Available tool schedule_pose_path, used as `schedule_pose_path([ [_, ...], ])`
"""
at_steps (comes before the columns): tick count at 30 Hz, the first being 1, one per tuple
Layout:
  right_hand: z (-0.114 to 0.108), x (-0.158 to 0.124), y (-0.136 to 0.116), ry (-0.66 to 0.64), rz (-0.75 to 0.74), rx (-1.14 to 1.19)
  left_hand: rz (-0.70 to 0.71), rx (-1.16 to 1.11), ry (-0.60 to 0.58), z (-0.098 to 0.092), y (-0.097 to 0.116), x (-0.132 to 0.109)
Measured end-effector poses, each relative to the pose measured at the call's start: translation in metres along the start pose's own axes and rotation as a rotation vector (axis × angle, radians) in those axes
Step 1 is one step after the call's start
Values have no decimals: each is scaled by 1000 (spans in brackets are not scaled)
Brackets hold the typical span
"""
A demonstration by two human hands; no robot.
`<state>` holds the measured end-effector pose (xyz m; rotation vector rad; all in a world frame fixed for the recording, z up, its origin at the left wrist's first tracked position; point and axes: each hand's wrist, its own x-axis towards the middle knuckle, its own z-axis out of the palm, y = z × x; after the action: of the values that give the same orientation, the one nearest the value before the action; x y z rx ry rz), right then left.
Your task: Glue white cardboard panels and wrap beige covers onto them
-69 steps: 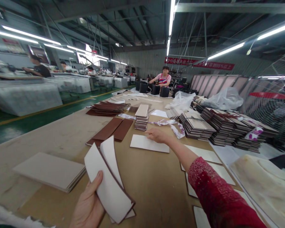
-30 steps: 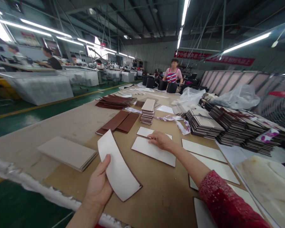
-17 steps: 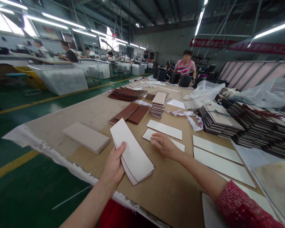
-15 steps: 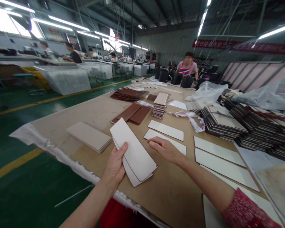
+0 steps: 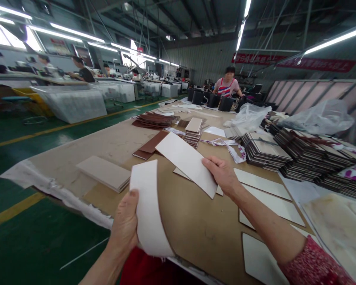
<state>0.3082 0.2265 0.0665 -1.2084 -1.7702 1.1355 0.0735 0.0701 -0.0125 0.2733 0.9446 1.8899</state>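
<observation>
In my left hand [image 5: 126, 221], closed along its left edge, is a white rectangular panel [image 5: 150, 209], slightly bowed, over the table's near edge. My right hand [image 5: 221, 172] pinches a second white panel [image 5: 186, 160] by its right side, raised over the table. Beneath that one, parts of other white panels show, mostly covered. More white panels with dark edges [image 5: 262, 183] lie spread out flat at the right, partly hidden by my right forearm. A short beige stack of panels [image 5: 103, 172] lies to the left.
Brown panels [image 5: 150, 144] and a brown pile [image 5: 154, 120] lie beyond my hands, beside a small stack of pale pieces [image 5: 194, 130]. Tall strapped stacks [image 5: 265, 150] line the table's right side. A person [image 5: 227, 85] stands at the far end behind black items.
The two panels that my left hand held together are now apart. My right hand has taken one and carried it to the right. The camera view has turned slightly right.
</observation>
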Motion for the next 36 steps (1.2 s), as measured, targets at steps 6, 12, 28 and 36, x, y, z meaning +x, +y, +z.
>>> schedule_pose_path([
  [6,-23,-24,33,-229,-30,-312,-26,-20,307,-32,28,-11],
  [12,9,-49,66,-210,-225,-574,18,149,339,-40,12,-20],
  [28,40,-92,32,-569,-115,-311,465,442,305,-16,-15,-42],
  [36,3,-74,42,-281,-339,-702,560,1027,-270,-21,1,-25],
])
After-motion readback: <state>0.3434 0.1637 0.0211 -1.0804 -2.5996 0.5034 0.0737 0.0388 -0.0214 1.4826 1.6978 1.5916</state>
